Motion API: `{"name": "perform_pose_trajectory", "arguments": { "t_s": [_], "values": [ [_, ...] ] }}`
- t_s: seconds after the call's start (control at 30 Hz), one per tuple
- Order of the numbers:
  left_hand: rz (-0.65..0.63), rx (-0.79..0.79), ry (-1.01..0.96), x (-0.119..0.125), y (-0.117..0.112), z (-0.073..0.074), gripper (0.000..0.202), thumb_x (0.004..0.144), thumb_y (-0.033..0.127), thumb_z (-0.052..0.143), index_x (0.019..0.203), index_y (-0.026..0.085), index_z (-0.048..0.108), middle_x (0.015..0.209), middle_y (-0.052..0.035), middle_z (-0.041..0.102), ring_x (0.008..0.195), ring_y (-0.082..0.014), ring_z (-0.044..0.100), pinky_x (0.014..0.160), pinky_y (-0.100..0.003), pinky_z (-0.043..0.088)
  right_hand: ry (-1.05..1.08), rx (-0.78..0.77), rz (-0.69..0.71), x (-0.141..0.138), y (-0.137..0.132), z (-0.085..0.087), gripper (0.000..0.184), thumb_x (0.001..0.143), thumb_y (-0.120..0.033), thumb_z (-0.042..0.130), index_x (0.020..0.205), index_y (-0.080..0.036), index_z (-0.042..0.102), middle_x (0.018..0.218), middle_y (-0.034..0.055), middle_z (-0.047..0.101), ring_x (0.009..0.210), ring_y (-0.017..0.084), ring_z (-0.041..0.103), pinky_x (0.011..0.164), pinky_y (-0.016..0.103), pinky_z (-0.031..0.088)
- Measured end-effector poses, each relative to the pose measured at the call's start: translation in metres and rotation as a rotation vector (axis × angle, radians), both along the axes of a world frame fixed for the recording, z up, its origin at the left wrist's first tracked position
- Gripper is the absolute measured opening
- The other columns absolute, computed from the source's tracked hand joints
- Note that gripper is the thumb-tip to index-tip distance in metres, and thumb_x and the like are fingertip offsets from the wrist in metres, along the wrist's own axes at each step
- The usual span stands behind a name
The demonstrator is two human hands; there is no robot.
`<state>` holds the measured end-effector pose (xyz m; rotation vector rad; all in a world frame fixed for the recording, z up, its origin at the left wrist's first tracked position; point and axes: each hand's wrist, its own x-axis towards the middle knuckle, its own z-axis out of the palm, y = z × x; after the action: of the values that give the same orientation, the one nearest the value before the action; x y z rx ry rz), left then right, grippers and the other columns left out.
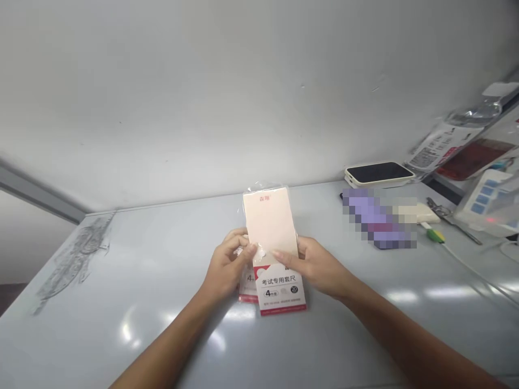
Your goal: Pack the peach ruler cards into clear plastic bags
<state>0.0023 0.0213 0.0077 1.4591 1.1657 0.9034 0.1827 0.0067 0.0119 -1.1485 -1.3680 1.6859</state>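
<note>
A ruler set packet (271, 221) in clear plastic, with a pale pink card and a white-and-red printed label at its lower end, is held over the middle of the table. My right hand (314, 265) grips its right edge, thumb on the front. My left hand (232, 262) is closed at its left side, thumb near the front. A second packet (248, 285) with a similar red-edged label shows partly behind the first, at my left fingers. The rulers themselves are hidden by the card.
On the right of the grey table (162, 335) lie a phone (379, 173), a blurred purple item (373, 219), a white charger (421, 213) with a cable, and a metal tool (458, 221). A plastic bottle (454, 132) leans in the right corner. A white wall (203, 97) rises behind.
</note>
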Motion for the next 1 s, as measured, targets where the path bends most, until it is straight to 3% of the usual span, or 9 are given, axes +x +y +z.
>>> {"name": "perform_pose_trajectory", "arguments": {
  "t_s": [0.13, 0.23, 0.37, 0.43, 0.53, 0.63, 0.8, 0.9, 1.0],
  "values": [
    [0.098, -0.004, -0.014, -0.012, 0.011, 0.001, 0.032, 0.08, 0.044, 0.05, 0.063, 0.017, 0.049, 0.103, -0.0071, 0.057, 0.089, -0.0175, 0.057, 0.076, -0.029, 0.046, -0.148, 0.084, -0.124, 0.015, 0.011, 0.001, 0.026, 0.081, -0.041, 0.053, 0.084, -0.016, 0.057, 0.08, 0.0055, 0.067, 0.075, 0.018, 0.063, 0.067, 0.031, 0.047],
    [0.131, -0.114, 0.133, -0.034, 0.028, 0.003, 0.036, 0.078, 0.052, 0.046, 0.066, 0.018, 0.046, 0.078, -0.0039, 0.06, 0.071, -0.0157, 0.057, 0.065, -0.028, 0.045, -0.353, 0.069, -0.243, 0.037, 0.021, 0.0, 0.026, 0.082, -0.042, 0.05, 0.088, -0.018, 0.054, 0.082, 0.0053, 0.066, 0.072, 0.017, 0.062, 0.066, 0.029, 0.045],
    [0.206, -0.219, 0.827, -0.071, 0.05, 0.001, 0.033, 0.074, 0.052, 0.046, 0.065, 0.02, 0.049, 0.066, -0.0034, 0.06, 0.058, -0.0177, 0.052, 0.052, -0.027, 0.035, -0.898, 0.011, -0.333, 0.057, 0.03, -0.008, 0.03, 0.081, -0.04, 0.048, 0.104, -0.02, 0.048, 0.096, 0.0088, 0.063, 0.081, 0.022, 0.061, 0.061, 0.03, 0.043],
    [0.208, -0.23, 1.026, -0.081, 0.055, -0.002, 0.033, 0.074, 0.052, 0.044, 0.067, 0.021, 0.051, 0.069, -0.0043, 0.061, 0.061, -0.02, 0.053, 0.051, -0.028, 0.033, -1.14, 0.034, -0.327, 0.058, 0.031, -0.014, 0.034, 0.08, -0.04, 0.047, 0.105, -0.017, 0.047, 0.1, 0.0127, 0.06, 0.087, 0.026, 0.058, 0.063, 0.032, 0.042],
    [0.283, -0.128, 1.144, -0.075, 0.05, -0.004, 0.035, 0.074, 0.056, 0.042, 0.08, 0.022, 0.051, 0.085, -0.0058, 0.061, 0.065, -0.0213, 0.055, 0.053, -0.03, 0.034, -1.328, 0.126, -0.285, 0.054, 0.029, -0.019, 0.038, 0.082, -0.043, 0.044, 0.103, -0.012, 0.048, 0.1, 0.0162, 0.058, 0.095, 0.03, 0.054, 0.071, 0.035, 0.041],
    [0.314, 0.109, 1.126, -0.045, 0.034, -0.005, 0.039, 0.079, 0.057, 0.033, 0.086, 0.021, 0.049, 0.091, -0.0058, 0.059, 0.066, -0.0188, 0.054, 0.056, -0.029, 0.035, -1.462, 0.233, -0.301, 0.051, 0.026, -0.021, 0.047, 0.081, -0.048, 0.043, 0.109, -0.01, 0.047, 0.105, 0.0188, 0.055, 0.101, 0.033, 0.05, 0.079, 0.04, 0.038],
    [0.014, 0.252, 1.138, 0.001, 0.009, -0.014, 0.037, 0.078, 0.056, 0.041, 0.073, 0.02, 0.046, 0.075, -0.0033, 0.056, 0.064, -0.0166, 0.053, 0.052, -0.026, 0.03, -1.419, 0.421, -0.363, 0.048, 0.022, -0.018, 0.047, 0.083, -0.044, 0.042, 0.117, -0.012, 0.046, 0.106, 0.018, 0.054, 0.105, 0.033, 0.047, 0.082, 0.043, 0.037],
    [-0.042, 0.291, 1.122, 0.001, 0.007, -0.017, 0.029, 0.086, 0.041, 0.032, 0.069, 0.02, 0.043, 0.071, -0.0027, 0.056, 0.064, -0.0155, 0.052, 0.051, -0.024, 0.027, -1.197, 0.548, -0.409, 0.038, 0.018, -0.012, 0.036, 0.084, -0.039, 0.041, 0.111, -0.017, 0.052, 0.105, 0.0126, 0.056, 0.104, 0.028, 0.049, 0.082, 0.039, 0.039],
    [-0.076, 0.285, 1.11, -0.008, 0.01, -0.018, 0.028, 0.086, 0.032, 0.029, 0.064, 0.02, 0.039, 0.063, -0.0004, 0.054, 0.053, -0.0126, 0.045, 0.048, -0.024, 0.022, -0.897, 0.458, -0.272, 0.023, 0.011, -0.006, 0.029, 0.085, -0.042, 0.039, 0.094, -0.023, 0.058, 0.086, 0.0043, 0.061, 0.079, 0.019, 0.056, 0.066, 0.03, 0.044]
  ]
}}
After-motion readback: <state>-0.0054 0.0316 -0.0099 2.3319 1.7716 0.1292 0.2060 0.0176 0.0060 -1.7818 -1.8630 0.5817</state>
